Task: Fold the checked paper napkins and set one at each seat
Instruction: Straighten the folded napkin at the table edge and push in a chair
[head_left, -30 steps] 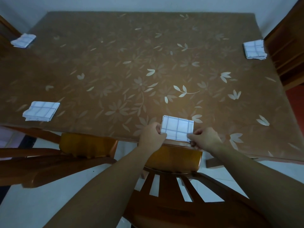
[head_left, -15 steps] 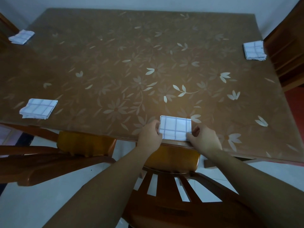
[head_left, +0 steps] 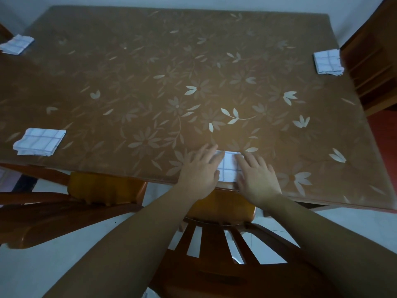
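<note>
A folded white napkin with blue checks (head_left: pixel 229 168) lies at the near edge of the brown flowered table (head_left: pixel 193 82), in front of the chair below me. My left hand (head_left: pixel 200 169) lies flat on its left part with straight fingers. My right hand (head_left: pixel 256 176) presses flat on its right part, so only the middle strip shows. Three other folded checked napkins lie on the table: one near the left front (head_left: pixel 39 141), one at the far left corner (head_left: pixel 16 44), one at the right edge (head_left: pixel 327 61).
A wooden chair (head_left: pixel 221 244) stands pushed in right below my arms. A second wooden chair (head_left: pixel 86 194) stands to its left. Another wooden chair (head_left: pixel 373 61) is at the table's right side. The floor is pale tile.
Both hands let go of the napkin's side edges and now lie flat on top of it with fingers straightened. The napkin stays at the table's near edge.
</note>
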A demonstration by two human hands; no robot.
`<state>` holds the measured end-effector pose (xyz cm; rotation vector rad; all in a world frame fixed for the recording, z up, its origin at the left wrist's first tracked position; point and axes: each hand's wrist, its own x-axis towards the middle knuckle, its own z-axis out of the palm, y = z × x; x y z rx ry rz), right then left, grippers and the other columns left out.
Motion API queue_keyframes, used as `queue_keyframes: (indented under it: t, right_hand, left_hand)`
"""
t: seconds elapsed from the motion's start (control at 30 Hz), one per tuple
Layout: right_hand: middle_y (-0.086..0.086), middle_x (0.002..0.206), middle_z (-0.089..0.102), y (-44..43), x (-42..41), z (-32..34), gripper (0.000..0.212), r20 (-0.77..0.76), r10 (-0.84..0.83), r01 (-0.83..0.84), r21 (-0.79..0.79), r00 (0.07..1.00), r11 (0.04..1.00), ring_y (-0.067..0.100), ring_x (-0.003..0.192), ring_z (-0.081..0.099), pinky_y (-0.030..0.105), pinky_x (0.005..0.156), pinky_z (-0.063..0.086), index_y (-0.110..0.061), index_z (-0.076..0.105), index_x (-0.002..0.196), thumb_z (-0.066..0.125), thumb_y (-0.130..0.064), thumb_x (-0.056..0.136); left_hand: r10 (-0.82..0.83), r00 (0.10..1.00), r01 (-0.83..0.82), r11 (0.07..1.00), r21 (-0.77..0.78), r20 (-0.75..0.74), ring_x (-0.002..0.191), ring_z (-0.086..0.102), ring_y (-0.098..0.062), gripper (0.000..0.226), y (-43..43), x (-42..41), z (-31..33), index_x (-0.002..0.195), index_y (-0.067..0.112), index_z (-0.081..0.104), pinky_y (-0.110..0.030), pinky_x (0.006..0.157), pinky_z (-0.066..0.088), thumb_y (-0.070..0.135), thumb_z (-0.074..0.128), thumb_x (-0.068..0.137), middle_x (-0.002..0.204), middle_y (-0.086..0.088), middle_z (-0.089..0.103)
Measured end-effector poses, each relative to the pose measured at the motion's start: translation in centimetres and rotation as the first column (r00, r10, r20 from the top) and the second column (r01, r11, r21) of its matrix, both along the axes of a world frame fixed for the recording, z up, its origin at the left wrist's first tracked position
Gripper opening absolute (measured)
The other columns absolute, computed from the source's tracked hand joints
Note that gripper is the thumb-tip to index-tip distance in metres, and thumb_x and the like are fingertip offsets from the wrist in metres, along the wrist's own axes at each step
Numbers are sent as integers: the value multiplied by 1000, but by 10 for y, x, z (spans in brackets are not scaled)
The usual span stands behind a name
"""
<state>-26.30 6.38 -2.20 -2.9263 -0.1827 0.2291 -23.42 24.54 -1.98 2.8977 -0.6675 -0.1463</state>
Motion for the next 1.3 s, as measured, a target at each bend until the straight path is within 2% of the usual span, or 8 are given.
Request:
queue_keyframes:
  t: [0.07, 0.13, 0.33, 0.47, 0.67, 0.9, 1.07, 1.3]
  right_hand:
    - [-1, 161, 21, 1, -1, -3, 53, -36, 73, -76, -90, 997, 993, 23, 148, 15, 46, 112, 27, -21, 26, 150, 36, -34, 100]
    - [-1, 162, 17, 1, -3, -7, 53, -69, 72, -79, -110, 995, 991, 23, 149, 10, 46, 113, 23, -20, 23, 151, 30, -36, 101]
    - [-3, 164, 12, -4, -6, -6, 56, -119, 35, -45, -82, 992, 996, 24, 150, 7, 48, 115, 19, -20, 15, 154, 23, -41, 102]
    - [-4, 163, 13, -15, -4, 17, 58, -124, -55, 54, -13, 991, 998, 21, 150, 8, 50, 117, 17, -24, 13, 154, 23, -46, 101]
    - [-2, 161, 20, -45, -4, 79, 64, -97, -175, 180, 48, 980, 983, 22, 149, 17, 53, 114, 24, -23, 21, 151, 43, -41, 94]
    - [4, 153, 35, -74, -54, 145, 61, -82, -295, 301, 72, 952, 951, 28, 135, 39, 47, 109, 36, -20, 30, 148, 46, -45, 95]
    - [9, 145, 42, -86, -123, 166, 61, -85, -434, 442, 186, 897, 878, 28, 129, 45, 40, 103, 42, -18, 34, 146, 54, -36, 91]
    - [7, 144, 44, -113, -208, 176, 58, -57, -505, 506, 200, 861, 839, 26, 126, 48, 39, 100, 44, -18, 40, 143, 54, -31, 89]
  left_hand:
    - [-41, 995, 52, 991, 125, -85, 150, 5, -20, 55, -3, -1, -8, 154, 26, 13, -51, 119, 9, 34, 30, 102, 163, 2, 8]
    - [-27, 991, 49, 984, 172, -129, 150, -2, -17, 57, -1, -1, -15, 155, 24, 6, -52, 119, 1, 35, 25, 102, 164, 4, 1]
    - [-6, 982, 38, 985, 166, -187, 150, -5, -16, 62, 2, 2, -15, 155, 23, 2, -53, 118, -2, 37, 25, 100, 164, 2, -5]
    - [49, 982, -32, 995, 96, -184, 150, -3, -20, 62, -3, 0, 9, 155, 24, 4, -52, 120, 2, 36, 27, 99, 164, -1, 0]
    - [125, 989, -126, 992, -14, -82, 147, 15, -25, 60, -19, -4, 69, 154, 23, 17, -47, 115, 19, 36, 35, 97, 163, -3, 11]
    - [25, 998, -38, 976, -216, -63, 124, 47, -21, 41, -52, -32, 134, 133, 25, 49, -40, 98, 43, 37, 43, 95, 137, 3, 51]
    - [-62, 989, 36, 981, -189, -133, 125, 48, -21, 43, -71, -71, 148, 135, 28, 50, -36, 96, 42, 38, 48, 92, 140, 5, 49]
    - [-121, 982, 98, 983, -157, -142, 128, 47, -23, 40, -93, -139, 160, 132, 30, 51, -38, 96, 45, 41, 47, 94, 143, -1, 47]
